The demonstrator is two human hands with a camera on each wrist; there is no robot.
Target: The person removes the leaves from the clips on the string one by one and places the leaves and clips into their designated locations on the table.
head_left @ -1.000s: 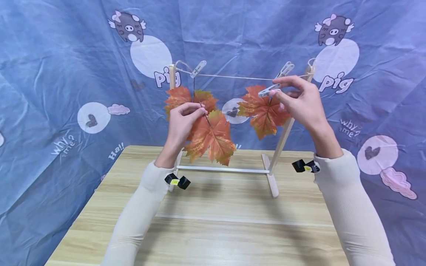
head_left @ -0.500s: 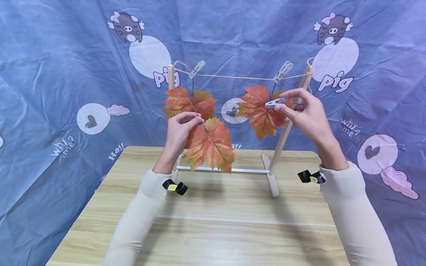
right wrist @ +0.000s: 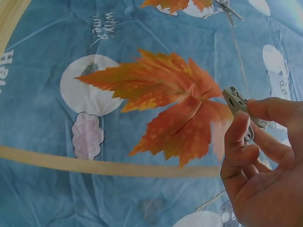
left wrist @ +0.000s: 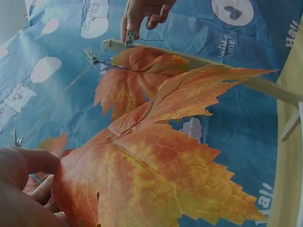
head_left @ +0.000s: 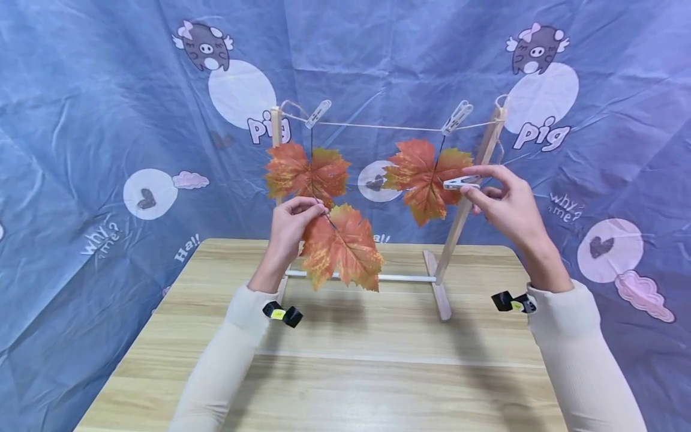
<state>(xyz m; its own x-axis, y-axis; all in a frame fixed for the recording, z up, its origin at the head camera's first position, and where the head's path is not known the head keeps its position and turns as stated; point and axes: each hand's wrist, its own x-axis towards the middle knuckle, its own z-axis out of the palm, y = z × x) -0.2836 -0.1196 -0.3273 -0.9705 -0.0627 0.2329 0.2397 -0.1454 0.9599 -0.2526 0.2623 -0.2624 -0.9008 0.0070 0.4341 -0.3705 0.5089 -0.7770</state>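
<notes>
Below the left half of the string [head_left: 383,126], we have a maple leaf [head_left: 345,252] that we judge light, thin and easily creased, so its dark stem [head_left: 332,222] is the place to take hold; the clothespin [head_left: 457,182], below the string's right half, looks light but stiff, best taken by its handle ends. Our left hand [head_left: 291,228] pinches that stem below the string, and our right hand [head_left: 507,201], also below it, pinches the clothespin between thumb and finger, nose pointing left.
</notes>
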